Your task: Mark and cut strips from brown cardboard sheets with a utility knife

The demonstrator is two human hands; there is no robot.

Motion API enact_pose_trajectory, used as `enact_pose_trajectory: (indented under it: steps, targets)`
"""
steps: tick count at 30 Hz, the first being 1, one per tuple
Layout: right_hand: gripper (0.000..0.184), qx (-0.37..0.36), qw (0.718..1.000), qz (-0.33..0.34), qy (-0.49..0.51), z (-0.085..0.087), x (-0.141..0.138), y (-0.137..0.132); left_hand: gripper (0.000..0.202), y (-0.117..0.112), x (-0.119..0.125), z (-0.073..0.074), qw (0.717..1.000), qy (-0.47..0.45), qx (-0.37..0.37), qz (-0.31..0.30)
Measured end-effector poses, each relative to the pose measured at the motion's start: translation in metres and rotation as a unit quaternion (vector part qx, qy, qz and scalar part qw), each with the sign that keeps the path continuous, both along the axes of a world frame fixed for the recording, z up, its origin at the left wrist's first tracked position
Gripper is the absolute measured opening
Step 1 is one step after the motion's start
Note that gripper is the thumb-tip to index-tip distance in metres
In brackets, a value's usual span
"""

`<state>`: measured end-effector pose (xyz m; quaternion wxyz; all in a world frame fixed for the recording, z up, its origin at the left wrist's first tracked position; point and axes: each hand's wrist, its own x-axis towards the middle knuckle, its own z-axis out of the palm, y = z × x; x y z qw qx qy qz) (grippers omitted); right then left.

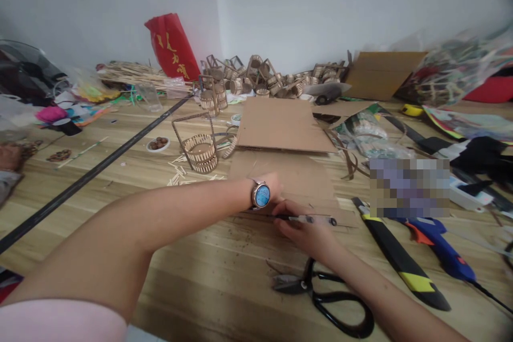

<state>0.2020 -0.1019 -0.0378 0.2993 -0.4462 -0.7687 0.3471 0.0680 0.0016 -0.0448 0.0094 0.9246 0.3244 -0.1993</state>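
My right hand [298, 227] is closed around a slim pen [308, 219] with a dark front and a pale barrel, its tip pointing left. Beneath it lies a flat piece of brown cardboard [308, 176]. My left hand [276, 184], below a wristwatch [261, 195], is over the same cardboard; its fingers are blurred and mostly hidden. Black-handled scissors [320, 294] lie just in front of my right forearm. Beyond my left wrist stands a small bamboo-slat basket [200, 152] with a tall square handle.
Right of the cardboard lie a black-and-yellow utility knife [401, 251] and a blue glue gun [444, 248]. A cardboard box [280, 123] stands behind, with many small baskets [256, 75] by the wall. A dish of brown balls [158, 144] sits left. Another person's hand [10, 157] shows far left.
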Motion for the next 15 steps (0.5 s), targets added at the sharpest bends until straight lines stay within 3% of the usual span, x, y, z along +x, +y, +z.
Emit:
enact_pose_trajectory:
  steps: [9,15]
  targets:
    - [0.009,0.012,1.000,0.001,-0.005,0.000,-0.001,-0.001,0.032,-0.002,0.002,0.010,0.999,0.034,-0.026,0.024]
    - [0.011,0.016,1.000,-0.009,-0.025,0.002,0.016,0.001,0.014,-0.004,-0.006,0.009,0.998,-0.060,0.007,0.023]
